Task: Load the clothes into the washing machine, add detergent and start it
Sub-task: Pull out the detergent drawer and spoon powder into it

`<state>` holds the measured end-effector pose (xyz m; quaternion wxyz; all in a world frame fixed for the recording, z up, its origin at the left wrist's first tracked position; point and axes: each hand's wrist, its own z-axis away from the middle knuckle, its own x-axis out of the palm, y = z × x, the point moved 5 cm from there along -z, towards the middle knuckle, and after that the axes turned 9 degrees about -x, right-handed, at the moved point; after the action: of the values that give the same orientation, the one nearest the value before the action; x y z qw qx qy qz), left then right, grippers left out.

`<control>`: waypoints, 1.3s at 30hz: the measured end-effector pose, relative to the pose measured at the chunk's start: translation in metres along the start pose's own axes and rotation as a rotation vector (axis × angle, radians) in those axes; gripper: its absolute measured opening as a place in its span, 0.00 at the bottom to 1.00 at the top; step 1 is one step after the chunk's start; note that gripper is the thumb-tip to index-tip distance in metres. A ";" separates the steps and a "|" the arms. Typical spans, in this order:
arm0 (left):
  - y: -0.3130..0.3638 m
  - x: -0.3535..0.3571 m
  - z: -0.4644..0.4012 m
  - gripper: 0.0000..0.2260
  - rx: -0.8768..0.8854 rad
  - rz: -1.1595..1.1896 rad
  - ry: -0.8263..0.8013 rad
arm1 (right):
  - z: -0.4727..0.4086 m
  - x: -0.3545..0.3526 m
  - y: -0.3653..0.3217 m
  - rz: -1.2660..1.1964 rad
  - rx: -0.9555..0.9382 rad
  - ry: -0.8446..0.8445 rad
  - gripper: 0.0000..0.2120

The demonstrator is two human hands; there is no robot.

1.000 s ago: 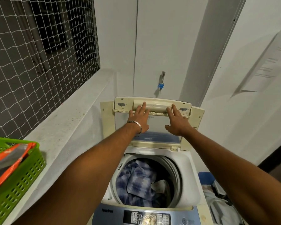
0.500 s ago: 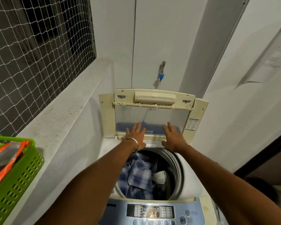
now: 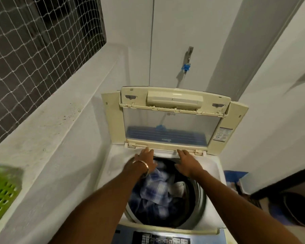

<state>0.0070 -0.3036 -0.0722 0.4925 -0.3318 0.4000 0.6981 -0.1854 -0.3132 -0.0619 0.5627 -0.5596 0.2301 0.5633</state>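
A top-loading washing machine stands in front of me with its folding cream lid raised upright against the wall. Blue checked and white clothes lie in the drum. My left hand, a metal bangle at the wrist, and my right hand hover over the back rim of the drum, fingers straight, their tips near the lid's lower hinge edge. Neither hand holds anything. The control panel shows at the bottom edge.
A green plastic basket sits on the white ledge at left, below a netted window. A tap with a blue fitting is on the wall behind the machine. Bags and a dark tub crowd the floor at right.
Both hands have come down from the lid's top handle to its lower edge above the drum. The lid has swung further back and stands upright.
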 end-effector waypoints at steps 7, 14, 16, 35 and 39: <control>-0.009 0.057 -0.041 0.22 -0.205 0.649 -0.085 | -0.021 0.048 0.019 -0.168 0.056 -0.021 0.25; 0.011 0.069 -0.055 0.23 -0.553 1.523 -0.277 | -0.046 0.084 0.016 -1.283 0.432 0.130 0.11; 0.019 0.070 -0.058 0.25 -0.564 1.715 -0.332 | -0.053 0.092 0.015 -1.572 0.530 0.161 0.14; 0.024 0.094 -0.080 0.22 -0.619 1.949 -0.294 | -0.077 0.126 0.009 -1.887 0.780 0.459 0.12; 0.024 0.095 -0.081 0.20 -0.623 1.973 -0.288 | -0.077 0.125 0.011 -1.858 0.724 0.400 0.10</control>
<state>-0.0384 -0.3400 -0.1849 -0.3605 0.1165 0.2333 0.8956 -0.1339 -0.3375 -0.1975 0.8645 -0.3970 -0.0491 -0.3043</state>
